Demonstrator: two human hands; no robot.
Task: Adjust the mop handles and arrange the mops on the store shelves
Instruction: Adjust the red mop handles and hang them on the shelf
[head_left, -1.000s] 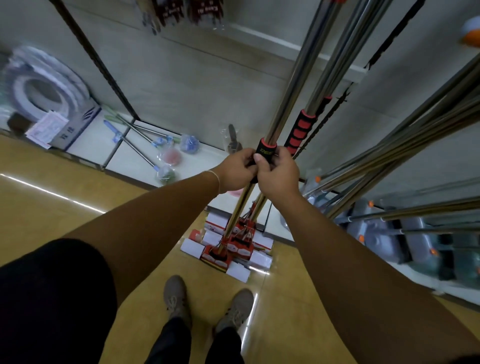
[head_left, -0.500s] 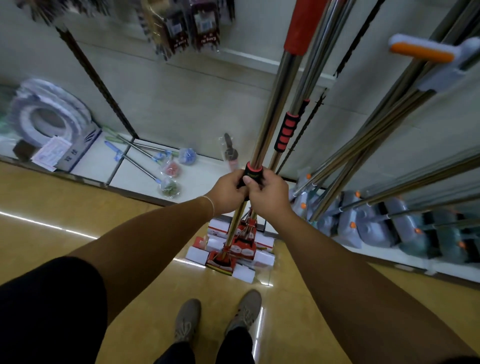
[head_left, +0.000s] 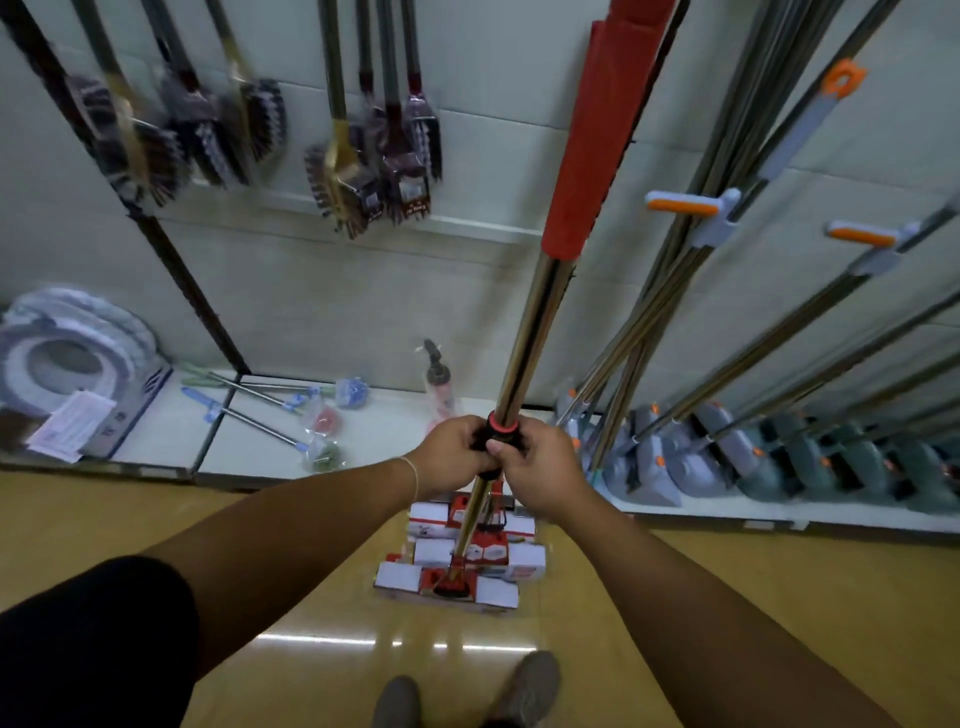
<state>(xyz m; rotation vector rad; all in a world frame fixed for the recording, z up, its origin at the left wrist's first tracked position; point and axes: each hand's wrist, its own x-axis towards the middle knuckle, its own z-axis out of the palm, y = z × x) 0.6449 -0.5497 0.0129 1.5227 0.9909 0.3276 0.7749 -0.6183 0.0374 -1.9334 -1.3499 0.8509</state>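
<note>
While the mop handle (head_left: 524, 353) stands upright on the floor and not on the low shelf (head_left: 363, 447) behind it, the task reads as part done: adjustment in hand, placing yet to come.

1. Low shelf: white, runs behind the handle to both sides.
2. Grey-headed mops (head_left: 696, 467): right of the handle, heads on the shelf, poles leaning to the wall. Judged already arranged.
3. Mop handle: polished metal, with a red sleeve (head_left: 597, 145) on its upper length. Its packaged head (head_left: 447, 584), red and white, sits on the floor at its foot.
4. Further packaged heads (head_left: 483, 545): on the floor just behind that foot, poles mostly hidden by the handle. Judged not yet shelved.
5. Left hand (head_left: 449, 452): left of the handle, fingers curled round the black-and-red collar (head_left: 503, 430) at the pole joint.
6. Right hand (head_left: 540, 467): right of the handle, fingers wrapped round the pole at and just under the collar, thumb laid on it.

The two hands touch one another and neither is spread. Whether the grip tightens or loosens the collar cannot be told.
</note>
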